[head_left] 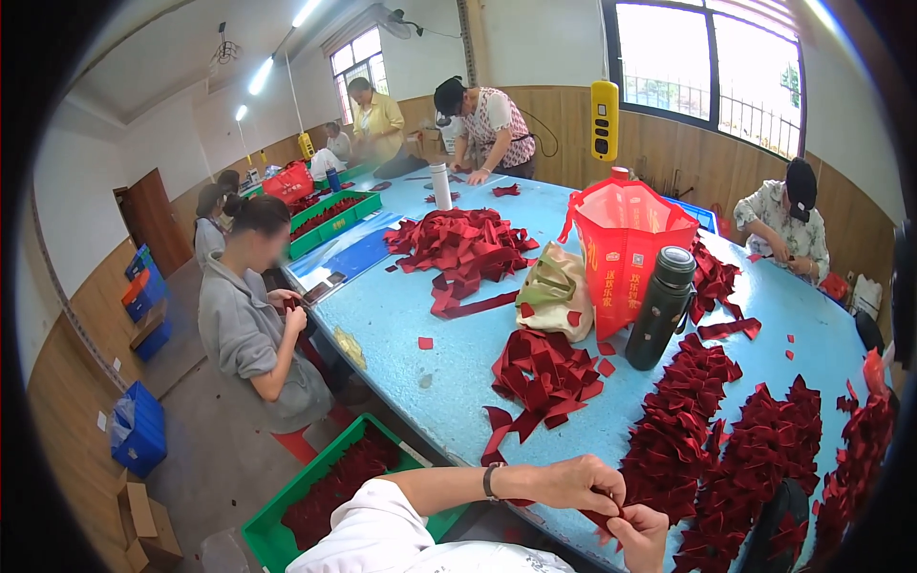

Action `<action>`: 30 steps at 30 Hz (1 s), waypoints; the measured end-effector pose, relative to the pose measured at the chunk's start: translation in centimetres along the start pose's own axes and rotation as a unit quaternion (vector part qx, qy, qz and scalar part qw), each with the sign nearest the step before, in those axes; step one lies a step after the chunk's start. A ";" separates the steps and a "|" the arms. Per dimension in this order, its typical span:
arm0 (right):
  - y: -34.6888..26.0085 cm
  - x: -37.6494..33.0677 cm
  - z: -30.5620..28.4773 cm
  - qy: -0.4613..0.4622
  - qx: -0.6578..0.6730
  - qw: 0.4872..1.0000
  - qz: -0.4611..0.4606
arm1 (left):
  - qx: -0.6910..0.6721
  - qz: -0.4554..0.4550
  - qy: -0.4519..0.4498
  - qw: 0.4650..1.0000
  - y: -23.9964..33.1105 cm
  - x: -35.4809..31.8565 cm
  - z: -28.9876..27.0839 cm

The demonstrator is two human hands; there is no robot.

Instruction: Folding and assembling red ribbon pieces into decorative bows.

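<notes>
Over the table's near edge, my left hand (578,481), with a dark band on its wrist, pinches a dark red ribbon piece (600,519). My right hand (642,535) grips the same piece from the right, its fingers closed and touching those of the left. Much of the piece is hidden by the fingers. Just beyond my hands lies a loose heap of red ribbon strips (546,377). To the right, folded red ribbon bows (683,420) are laid in dense rows, with another row (759,458) beside them.
A dark green thermos (661,310), a red bag (626,253) and a cream cloth bag (556,291) stand on the blue table (401,372). A larger ribbon heap (463,244) lies beyond. At lower left is a green crate (258,525) of red pieces. Other people sit or stand around the table.
</notes>
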State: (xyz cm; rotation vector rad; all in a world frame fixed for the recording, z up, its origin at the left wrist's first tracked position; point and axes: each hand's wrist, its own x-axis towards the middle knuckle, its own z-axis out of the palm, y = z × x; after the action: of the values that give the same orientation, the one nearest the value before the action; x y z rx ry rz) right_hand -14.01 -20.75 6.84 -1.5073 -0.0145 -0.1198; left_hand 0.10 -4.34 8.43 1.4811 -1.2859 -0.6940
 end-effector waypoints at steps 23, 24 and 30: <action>2.3 0.5 -0.5 0.210 0.037 0.977 0.003 | -0.023 -0.117 0.066 0.991 -0.5 -1.3 -0.6; 2.1 1.3 -0.3 0.223 0.039 0.974 -0.018 | -0.005 -0.123 0.078 0.989 -0.4 -1.3 -1.2; 1.3 2.6 -1.5 0.236 0.123 0.963 0.030 | -0.047 -0.209 0.111 0.970 -0.3 -1.6 -2.2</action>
State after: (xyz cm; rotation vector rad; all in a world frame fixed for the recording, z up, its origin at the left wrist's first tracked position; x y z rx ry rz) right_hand -11.36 -22.39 5.65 -1.1986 0.3859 -0.4121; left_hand 1.75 -2.18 8.59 1.7155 -0.7655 -0.8202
